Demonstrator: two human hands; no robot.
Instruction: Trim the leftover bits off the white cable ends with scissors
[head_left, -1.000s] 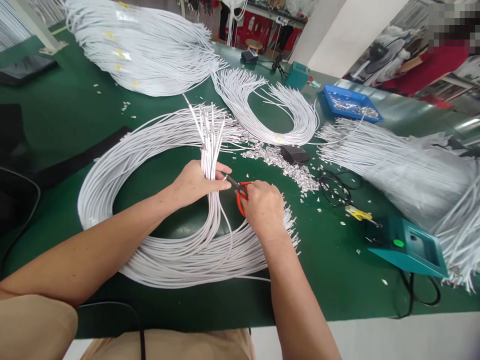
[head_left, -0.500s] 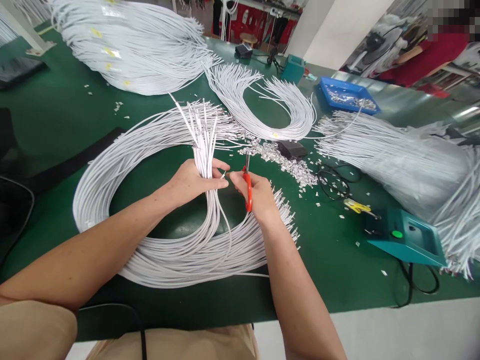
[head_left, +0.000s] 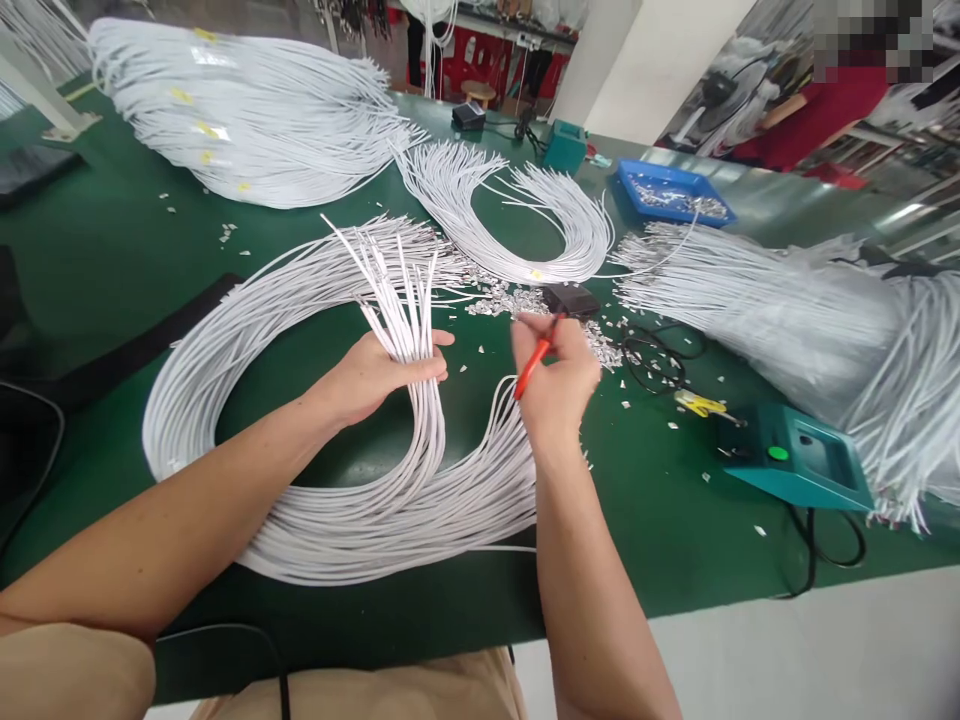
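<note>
My left hand (head_left: 386, 375) is wrapped round a bunch of white cables (head_left: 424, 400), whose loose ends fan out above the fist. To its right, my right hand (head_left: 555, 380) holds red-handled scissors (head_left: 534, 362); whether its fingertips pinch anything else is hard to make out. A large coil of white cables (head_left: 195, 370) lies on the green table under and around both hands, and the held bunch curves up out of it. Small clear and silvery scraps (head_left: 506, 300) are heaped just beyond my right hand.
Further cable bundles lie at the back left (head_left: 262, 120), back centre (head_left: 525, 255) and right (head_left: 772, 300). A blue tray (head_left: 637, 203), a black block (head_left: 574, 299) and a teal device (head_left: 799, 460) stand on the table. A person in red (head_left: 832, 120) is at the back right.
My right hand has moved away from my left hand, to the right, with the scissors turned in it. The left hand keeps its hold on the bunch. The camera view has shifted slightly.
</note>
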